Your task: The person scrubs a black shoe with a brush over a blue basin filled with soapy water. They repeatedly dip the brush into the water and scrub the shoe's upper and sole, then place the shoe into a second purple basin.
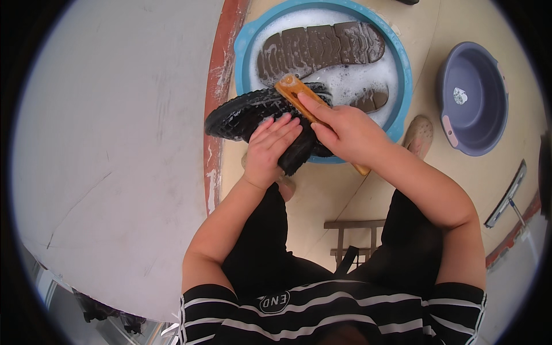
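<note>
My left hand (269,148) grips a wet black shoe (246,113), its treaded sole turned up, over the near left rim of a blue basin (407,86). In my right hand (340,125) is a wooden scrubbing brush (308,105), laid across the shoe's sole; its bristles are hidden beneath it. White suds fill the basin. A brown shoe (319,47) lies in them with its grooved sole up, and the end of another brown sole (371,100) pokes out of the foam nearer to me.
A purple basin (474,99) stands on the floor at the right. Beyond my right arm lies a floor squeegee (506,194). A grey wall (116,129) with a red base strip rises close on the left. A metal stool (355,224) shows between my legs.
</note>
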